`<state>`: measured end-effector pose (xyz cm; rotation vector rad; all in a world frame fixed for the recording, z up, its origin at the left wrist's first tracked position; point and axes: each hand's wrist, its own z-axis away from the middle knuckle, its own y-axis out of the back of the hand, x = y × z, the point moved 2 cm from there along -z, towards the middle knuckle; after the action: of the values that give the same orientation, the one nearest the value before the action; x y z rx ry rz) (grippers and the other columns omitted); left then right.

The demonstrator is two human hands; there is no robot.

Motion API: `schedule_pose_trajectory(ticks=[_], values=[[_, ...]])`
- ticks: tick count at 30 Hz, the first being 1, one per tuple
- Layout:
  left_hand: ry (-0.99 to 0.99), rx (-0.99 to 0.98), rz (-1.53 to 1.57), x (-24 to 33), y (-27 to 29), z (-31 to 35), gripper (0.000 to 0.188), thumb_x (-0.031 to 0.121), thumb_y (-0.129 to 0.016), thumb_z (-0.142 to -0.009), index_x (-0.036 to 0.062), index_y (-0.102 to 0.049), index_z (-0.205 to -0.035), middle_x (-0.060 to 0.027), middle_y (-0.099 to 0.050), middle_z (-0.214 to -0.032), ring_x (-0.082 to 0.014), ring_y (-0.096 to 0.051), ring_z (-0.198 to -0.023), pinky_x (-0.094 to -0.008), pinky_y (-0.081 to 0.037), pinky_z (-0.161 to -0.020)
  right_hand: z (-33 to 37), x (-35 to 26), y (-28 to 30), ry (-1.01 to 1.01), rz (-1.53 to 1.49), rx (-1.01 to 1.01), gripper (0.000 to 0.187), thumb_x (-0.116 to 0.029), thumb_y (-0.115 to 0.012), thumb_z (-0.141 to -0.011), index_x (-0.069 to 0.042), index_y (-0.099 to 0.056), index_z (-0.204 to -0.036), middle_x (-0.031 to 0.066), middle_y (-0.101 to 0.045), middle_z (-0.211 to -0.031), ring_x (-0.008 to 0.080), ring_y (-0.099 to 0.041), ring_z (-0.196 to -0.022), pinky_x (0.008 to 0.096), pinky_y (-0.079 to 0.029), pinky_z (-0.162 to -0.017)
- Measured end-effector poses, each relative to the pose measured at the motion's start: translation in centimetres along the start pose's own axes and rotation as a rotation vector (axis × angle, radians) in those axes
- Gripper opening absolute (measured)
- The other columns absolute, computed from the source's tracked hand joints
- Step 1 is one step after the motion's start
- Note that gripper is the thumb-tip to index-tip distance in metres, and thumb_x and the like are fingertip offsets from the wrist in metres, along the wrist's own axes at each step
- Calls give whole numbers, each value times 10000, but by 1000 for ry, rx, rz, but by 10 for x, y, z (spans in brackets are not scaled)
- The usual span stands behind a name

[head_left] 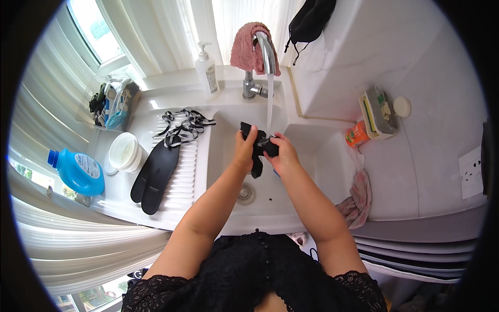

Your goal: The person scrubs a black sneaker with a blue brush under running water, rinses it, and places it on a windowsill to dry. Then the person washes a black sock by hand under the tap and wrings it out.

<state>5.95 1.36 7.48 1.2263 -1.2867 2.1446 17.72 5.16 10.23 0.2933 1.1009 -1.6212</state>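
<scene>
Over the white sink [221, 140], my left hand [245, 147] is closed on a limp black cloth piece [257, 162], whose exact kind I cannot make out. My right hand [285, 154] grips a bunched part of the same wet piece. Water [270, 101] runs from the chrome faucet [266, 52] onto it between my hands. A pink towel [244, 49] drapes over the faucet. Below my hands lies the round drain [245, 193], with something small and blue partly hidden beside my right wrist.
On the ribbed washboard [183, 182] at left lie two black insoles [161, 174] and striped laces [187, 127]. Around it stand a white tub [126, 152], blue detergent jug [80, 171], pump bottle [207, 73] and clear bin [115, 104]. A wet cloth [357, 197] hangs over the right rim.
</scene>
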Motion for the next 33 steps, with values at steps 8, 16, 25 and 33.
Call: schedule_pose_trajectory(ticks=[8,16,25,33], values=[[335,-5,413,-22,23,-15,269,265,-631,-901,110,-565,-1109,-97,-631,-1061,-259,-621,-997,-453,-484,-928,9,-4,2,98,31,-146,384,-48,-708,-791,-68,-542,-1137,95,-564,-1078,200,-603,-919,351,-517,-737],[239,25,662,11,-15,20,327,55,-592,-827,131,-534,-1140,-135,-598,-1117,-316,-589,-1075,-521,-474,-949,31,28,-7,-391,-303,-404,629,-671,-468,-870,-173,-518,-1252,40,-522,-1316,247,-487,-1206,479,-389,-995],[489,10,565,27,-4,44,569,578,-655,-814,155,-455,-1137,-117,-499,-1247,-245,-532,-1080,-449,-431,-932,5,4,-10,800,725,-123,175,-154,-744,-728,-92,-582,-752,103,-626,-971,259,-589,-956,395,-486,-805],[480,126,391,-43,5,22,257,349,-604,-895,93,-592,-902,-72,-643,-851,-233,-643,-775,-370,-549,-694,-21,29,11,859,945,258,166,-175,-634,-751,-31,-578,-689,187,-566,-881,363,-562,-830,436,-460,-748]])
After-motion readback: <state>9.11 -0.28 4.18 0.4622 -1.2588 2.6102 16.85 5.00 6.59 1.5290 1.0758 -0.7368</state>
